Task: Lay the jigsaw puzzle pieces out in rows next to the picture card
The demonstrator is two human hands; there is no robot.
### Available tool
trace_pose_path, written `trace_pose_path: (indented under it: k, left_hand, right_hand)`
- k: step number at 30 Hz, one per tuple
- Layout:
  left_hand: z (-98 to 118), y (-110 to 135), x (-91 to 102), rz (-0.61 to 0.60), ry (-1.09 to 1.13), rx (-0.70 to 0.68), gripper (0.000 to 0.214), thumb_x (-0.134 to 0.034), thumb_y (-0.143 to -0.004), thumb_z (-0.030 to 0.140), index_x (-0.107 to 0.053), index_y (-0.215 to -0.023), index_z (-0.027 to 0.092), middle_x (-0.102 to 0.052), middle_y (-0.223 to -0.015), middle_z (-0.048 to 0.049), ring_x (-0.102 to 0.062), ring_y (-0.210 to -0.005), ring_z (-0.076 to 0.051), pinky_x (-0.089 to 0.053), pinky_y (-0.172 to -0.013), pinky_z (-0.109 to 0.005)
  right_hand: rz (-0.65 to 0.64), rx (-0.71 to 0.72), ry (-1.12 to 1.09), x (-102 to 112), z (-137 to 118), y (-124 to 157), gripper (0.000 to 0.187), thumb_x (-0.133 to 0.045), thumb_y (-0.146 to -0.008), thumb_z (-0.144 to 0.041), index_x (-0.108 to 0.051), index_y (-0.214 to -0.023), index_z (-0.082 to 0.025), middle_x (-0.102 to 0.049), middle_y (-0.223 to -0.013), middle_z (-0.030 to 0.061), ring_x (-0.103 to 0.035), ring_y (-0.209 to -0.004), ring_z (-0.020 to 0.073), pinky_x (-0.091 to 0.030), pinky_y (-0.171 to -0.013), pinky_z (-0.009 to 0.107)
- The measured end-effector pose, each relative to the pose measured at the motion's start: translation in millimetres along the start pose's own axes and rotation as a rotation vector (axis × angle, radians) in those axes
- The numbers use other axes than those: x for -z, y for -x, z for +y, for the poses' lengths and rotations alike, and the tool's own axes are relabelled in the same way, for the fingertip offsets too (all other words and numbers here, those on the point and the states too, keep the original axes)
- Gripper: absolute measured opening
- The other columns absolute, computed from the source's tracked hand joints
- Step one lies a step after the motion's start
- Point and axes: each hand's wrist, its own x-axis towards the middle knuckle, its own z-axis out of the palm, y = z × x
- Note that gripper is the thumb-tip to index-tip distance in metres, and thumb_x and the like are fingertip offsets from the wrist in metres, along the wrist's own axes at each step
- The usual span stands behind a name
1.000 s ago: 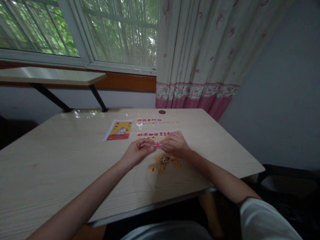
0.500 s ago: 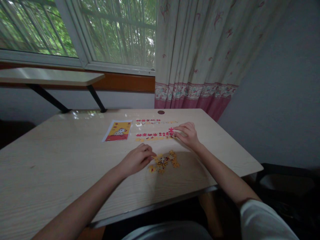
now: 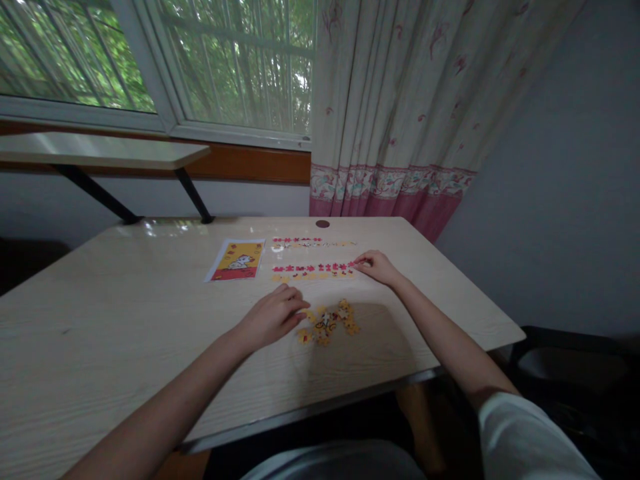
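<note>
At the right end of a row of red jigsaw pieces point(image 3: 300, 269), my right hand point(image 3: 376, 267) pinches a red puzzle piece point(image 3: 351, 265) that lies on the table. My left hand point(image 3: 273, 317) hovers at the left side of a loose pile of mostly yellow puzzle pieces point(image 3: 326, 323). Its fingers are bent, with a gap between thumb and forefinger and no piece visible there. Just below the red row runs a line of yellow pieces point(image 3: 305, 275). Left of the rows lies a picture sheet point(image 3: 239, 261) showing a white animal on yellow and red.
Farther back are a short red row point(image 3: 297, 239) and a pale mixed row point(image 3: 320, 245) of pieces. A raised shelf point(image 3: 105, 150) on black legs stands at the back left. A curtain point(image 3: 390, 133) hangs behind the table point(image 3: 150, 333), and a dark chair point(image 3: 565, 340) is at right.
My right hand has moved slightly right and down, bringing the red piece from above the row to its right end. My left hand has barely moved; its fingertips are now slightly apart.
</note>
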Motion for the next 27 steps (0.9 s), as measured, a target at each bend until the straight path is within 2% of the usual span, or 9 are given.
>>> trace_pose_path:
  k: [10,17,21,25,27]
  left_hand:
    - [-6,-3,-5.2,0.043,0.161,0.039,0.014,-0.052,-0.083,0.027,-0.062,-0.090,0.019,-0.057,-0.087,-0.0053,-0.048,-0.088,-0.021,-0.037,-0.080,-0.035]
    - [-5,-5,-5.5,0.075,0.260,0.121,0.008,-0.058,-0.076,0.025,-0.061,-0.079,0.018,-0.059,-0.077,-0.0026,-0.050,-0.079,-0.018,-0.038,-0.076,-0.032]
    - [0,-6,-1.9,0.068,0.330,0.196,0.011,-0.055,-0.077,0.026,-0.061,-0.074,0.017,-0.060,-0.072,-0.0026,-0.052,-0.071,-0.016,-0.040,-0.067,-0.028]
    - [1,-7,-0.9,0.188,0.409,0.287,0.018,-0.056,-0.077,0.030,-0.065,-0.085,0.017,-0.064,-0.080,-0.0045,-0.055,-0.074,-0.017,-0.042,-0.069,-0.030]
    - [1,-8,-2.6,0.231,0.518,0.348,0.024,-0.057,-0.077,0.033,-0.066,-0.091,0.016,-0.066,-0.086,-0.0066,-0.056,-0.076,-0.017,-0.043,-0.069,-0.030]
  right_hand:
    - [-0.026,0.008,0.115,3,-3,2,0.022,-0.059,-0.078,-0.038,-0.070,-0.088,-0.021,-0.067,-0.087,0.0048,-0.057,-0.081,0.0159,-0.040,-0.076,0.029]
    - [0.051,0.034,0.153,3,-12,4,0.022,-0.056,-0.081,-0.037,-0.067,-0.092,-0.021,-0.065,-0.095,0.0055,-0.054,-0.090,0.0183,-0.036,-0.082,0.032]
    - [0.113,0.066,0.123,3,-27,7,0.020,-0.055,-0.082,-0.035,-0.067,-0.091,-0.022,-0.064,-0.095,0.0047,-0.053,-0.092,0.0191,-0.035,-0.084,0.034]
    - [0.126,0.142,0.099,-1,-51,13,0.018,-0.053,-0.084,-0.033,-0.066,-0.092,-0.023,-0.065,-0.092,0.0042,-0.052,-0.091,0.0183,-0.033,-0.083,0.033]
    - [0.121,0.201,0.086,-6,-66,16,0.019,-0.051,-0.085,-0.031,-0.066,-0.092,-0.022,-0.065,-0.091,0.0044,-0.052,-0.090,0.0176,-0.033,-0.083,0.033]
